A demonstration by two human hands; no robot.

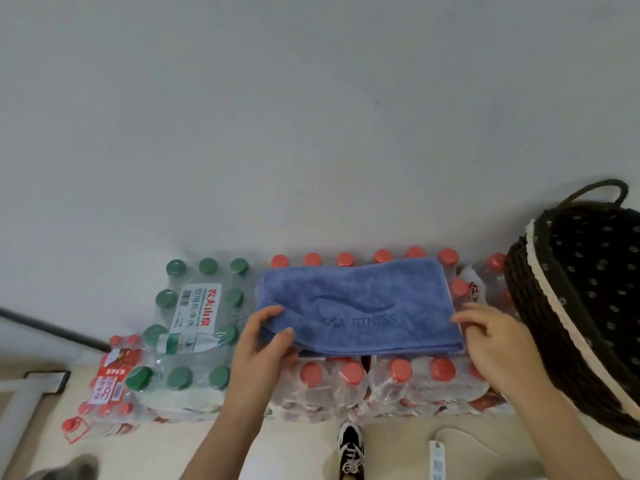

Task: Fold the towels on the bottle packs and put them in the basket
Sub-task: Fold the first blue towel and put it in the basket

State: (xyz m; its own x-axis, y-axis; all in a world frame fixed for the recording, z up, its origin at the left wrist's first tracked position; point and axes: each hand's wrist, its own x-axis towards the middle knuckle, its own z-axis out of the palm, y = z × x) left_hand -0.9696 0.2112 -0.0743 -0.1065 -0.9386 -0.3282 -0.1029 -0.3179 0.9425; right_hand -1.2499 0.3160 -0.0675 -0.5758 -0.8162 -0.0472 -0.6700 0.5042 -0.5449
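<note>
Two hands at the folded towel

One blue towel point(360, 306) lies folded on the red-capped packs point(381, 379), printed side up. Our left hand point(263, 341) pinches the towel's left edge, thumb on top and fingers under. Our right hand point(491, 336) rests at its right edge, fingers loosely spread, holding nothing we can see. Right of the towel stands the dark basket point(540, 306); left of it, a green-capped pack point(194, 327).

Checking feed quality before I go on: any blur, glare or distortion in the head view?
Head view: soft and even light, no glare; wide-angle bending at the edges curves the basket; slight softness overall, though the blue towel lettering partly reads.
</note>
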